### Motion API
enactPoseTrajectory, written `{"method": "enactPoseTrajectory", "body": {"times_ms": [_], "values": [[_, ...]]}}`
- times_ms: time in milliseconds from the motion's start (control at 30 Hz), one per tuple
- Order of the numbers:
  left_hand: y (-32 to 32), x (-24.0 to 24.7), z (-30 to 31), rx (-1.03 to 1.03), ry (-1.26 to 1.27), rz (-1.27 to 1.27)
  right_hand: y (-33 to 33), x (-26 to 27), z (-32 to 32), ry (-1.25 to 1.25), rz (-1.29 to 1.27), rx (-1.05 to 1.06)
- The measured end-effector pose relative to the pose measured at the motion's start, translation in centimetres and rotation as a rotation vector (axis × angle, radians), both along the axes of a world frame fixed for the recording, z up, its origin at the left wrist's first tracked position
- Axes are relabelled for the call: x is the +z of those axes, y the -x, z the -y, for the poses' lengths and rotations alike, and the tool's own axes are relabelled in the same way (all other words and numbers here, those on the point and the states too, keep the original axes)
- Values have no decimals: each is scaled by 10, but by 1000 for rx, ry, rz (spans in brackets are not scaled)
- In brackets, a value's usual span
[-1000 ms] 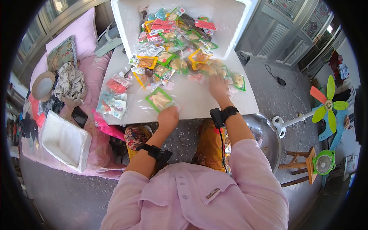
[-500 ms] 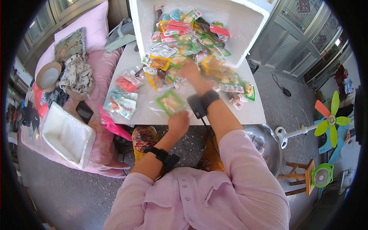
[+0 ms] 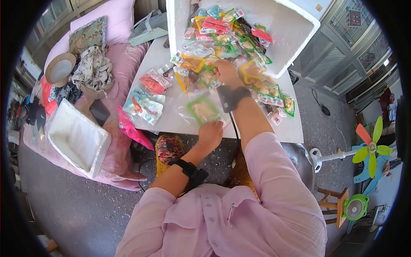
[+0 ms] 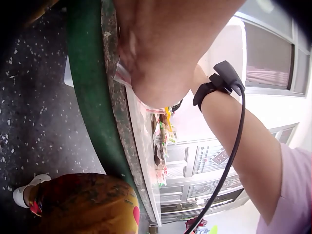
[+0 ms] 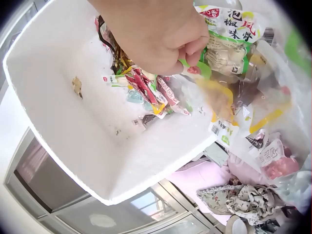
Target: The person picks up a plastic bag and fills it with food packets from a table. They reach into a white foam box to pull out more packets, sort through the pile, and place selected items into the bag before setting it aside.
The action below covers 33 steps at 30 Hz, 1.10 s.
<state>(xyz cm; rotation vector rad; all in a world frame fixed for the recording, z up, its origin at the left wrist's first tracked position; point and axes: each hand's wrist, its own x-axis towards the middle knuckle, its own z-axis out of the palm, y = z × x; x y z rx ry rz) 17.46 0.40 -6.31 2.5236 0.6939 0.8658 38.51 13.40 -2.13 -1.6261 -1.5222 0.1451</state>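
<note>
In the head view, the left hand [image 3: 210, 133] grips a clear bag [image 3: 185, 112] at the table's [image 3: 257, 132] near edge, a green-framed packet [image 3: 202, 110] showing just toward 11 o'clock from it. The right hand [image 3: 227, 72], toward 12 to 1 o'clock from the left, touches a green-cornered packet [image 3: 209, 67] in the pile [image 3: 222, 39]. The foam box [image 3: 295, 32] opens beyond; a foam tray [image 3: 79, 137] lies at 9 o'clock, a small green fan [image 3: 355, 208] at 4.

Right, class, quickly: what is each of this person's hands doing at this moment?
Left hand: closed, gripping the edge of a clear plastic bag.
Right hand: closed, pinching a green-edged packet.
</note>
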Motion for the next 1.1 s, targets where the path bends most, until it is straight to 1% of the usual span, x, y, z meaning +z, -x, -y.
{"method": "enactPoseTrajectory", "body": {"times_ms": [33,133,233,333,433,533,600,633,700,733,800,833,867,900,967,1000,1067,1100], "values": [[0,1,-1,1,3,5,2,1,0,-102,336,-12],[1,3,0,4,12,9,21,8,-11,8,-583,-466],[0,2,1,12,11,-3,36,45,15,-31,-631,-340],[0,3,1,31,30,-52,32,54,38,-193,-505,-327],[0,10,1,37,96,-146,48,90,97,-312,-281,-304],[-1,12,2,44,203,-168,51,106,155,-126,-611,-149],[3,27,5,45,274,-143,60,104,182,-16,-457,-207],[5,32,9,35,250,-77,65,102,193,41,-382,-233],[9,41,16,18,197,51,78,83,205,-14,-320,-194],[8,47,19,-10,131,130,85,77,207,-43,-291,-175],[4,57,28,-67,4,287,102,74,214,2,-324,-128],[3,61,29,-80,42,313,109,74,216,25,-338,-104],[2,65,29,-93,80,340,112,70,217,2,-246,-70],[2,67,29,-104,117,367,115,71,219,-15,-283,-65],[4,65,28,-116,272,362,121,74,224,-49,-358,-54],[5,62,27,-124,350,356,122,71,227,-139,-421,-88],[4,43,24,-1,514,399,119,57,234,-321,-540,-164],[3,36,22,59,598,420,115,49,240,-327,-550,-236]]}}
